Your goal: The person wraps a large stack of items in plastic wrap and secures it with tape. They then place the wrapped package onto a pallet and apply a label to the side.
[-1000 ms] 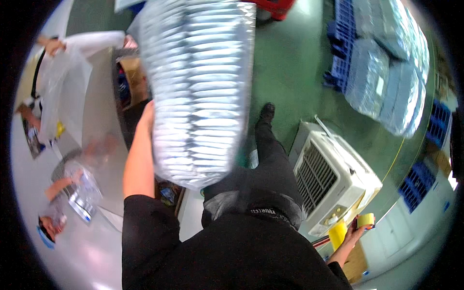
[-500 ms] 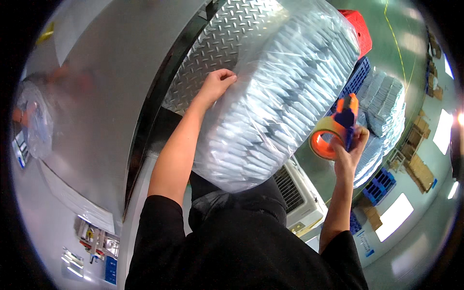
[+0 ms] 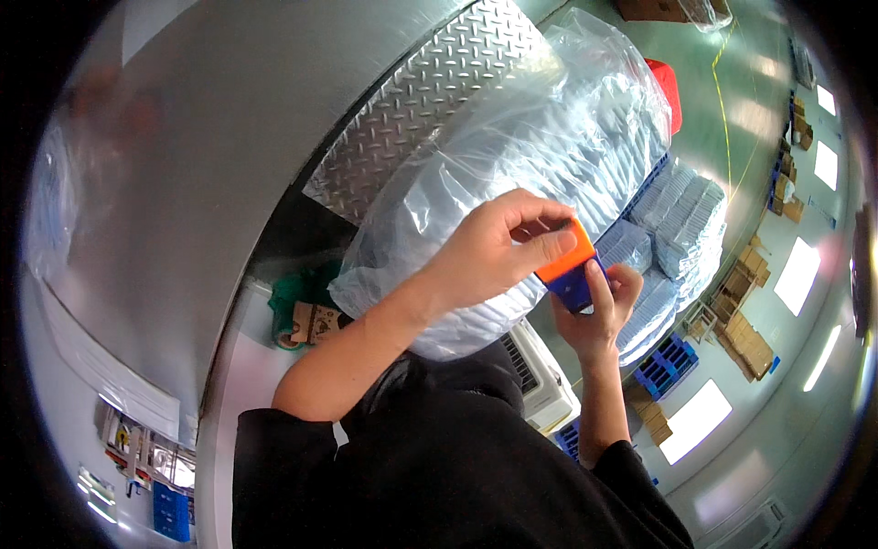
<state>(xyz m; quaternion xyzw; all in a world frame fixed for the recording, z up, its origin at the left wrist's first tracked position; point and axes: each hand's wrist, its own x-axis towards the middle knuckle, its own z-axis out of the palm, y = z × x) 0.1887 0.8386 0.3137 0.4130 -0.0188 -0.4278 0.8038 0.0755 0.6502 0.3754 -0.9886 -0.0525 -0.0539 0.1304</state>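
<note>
Over the bag's near right side, my right hand [image 3: 599,320] grips an orange and blue tape dispenser [image 3: 576,285] from below and behind. My left hand [image 3: 494,245] is closed at the dispenser's orange end, thumb on its face, fingers curled over the edge. The tape roll is hidden from this side, and I cannot tell whether a tape end is between the left fingers. Beneath both hands lies a large clear plastic bag [image 3: 430,201] packed with rows of pale, folded, flat items. It rests partly on a diamond-tread metal plate [image 3: 402,128].
A grey tabletop [image 3: 210,137] borders the plate on the left. Green and brown tape rolls [image 3: 291,325] sit below the plate's near corner. On the right are wrapped stacks [image 3: 681,229], a red bin [image 3: 665,91], a blue pallet [image 3: 666,368] and a white slatted unit [image 3: 544,380].
My left hand has left the bag's edge and moved right to the tape dispenser. My right hand has brought the dispenser left and down, turning it. The view has shifted slightly.
</note>
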